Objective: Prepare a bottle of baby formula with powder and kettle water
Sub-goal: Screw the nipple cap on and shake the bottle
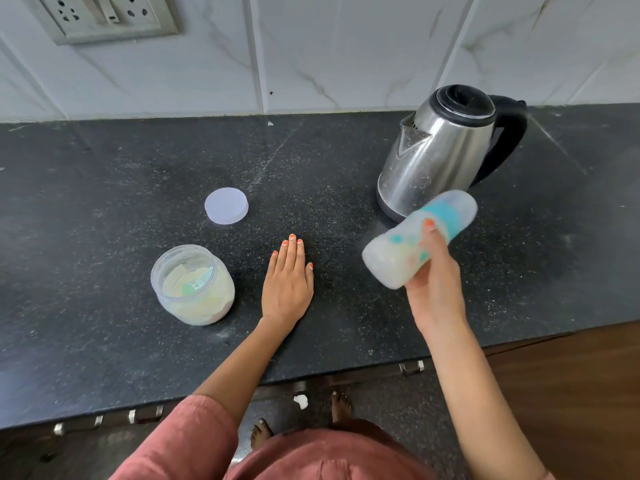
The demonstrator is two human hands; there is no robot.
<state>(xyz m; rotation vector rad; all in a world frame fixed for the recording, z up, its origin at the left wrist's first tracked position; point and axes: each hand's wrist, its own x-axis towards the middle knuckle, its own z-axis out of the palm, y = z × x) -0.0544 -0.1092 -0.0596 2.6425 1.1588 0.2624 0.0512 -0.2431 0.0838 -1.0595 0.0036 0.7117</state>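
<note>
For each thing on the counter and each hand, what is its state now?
Baby bottle: capped, tilted, milky inside, held off the counter.
Kettle: upright, lid closed.
Powder jar: open, scoop inside.
Jar lid: flat on the counter, apart from the jar.
Left hand: flat on the counter.
Right hand: grips the bottle.

Wall tiles (pixel 346 46): white with grey marble veining, divided by thin grout lines.
Switch-and-socket plate (pixel 104 15): grey-framed, set into the tiles at upper left.
Countertop (pixel 104 168): black speckled stone, marked with pale dusty streaks, butted against the wall.
Metal fittings (pixel 411 368): fixed under the counter's front edge.
Wooden panel (pixel 571 393): brown, seen below the counter at lower right.
Floor (pixel 398 410): dark and speckled; a white scrap (pixel 300 400) is seen lying on it.
</note>
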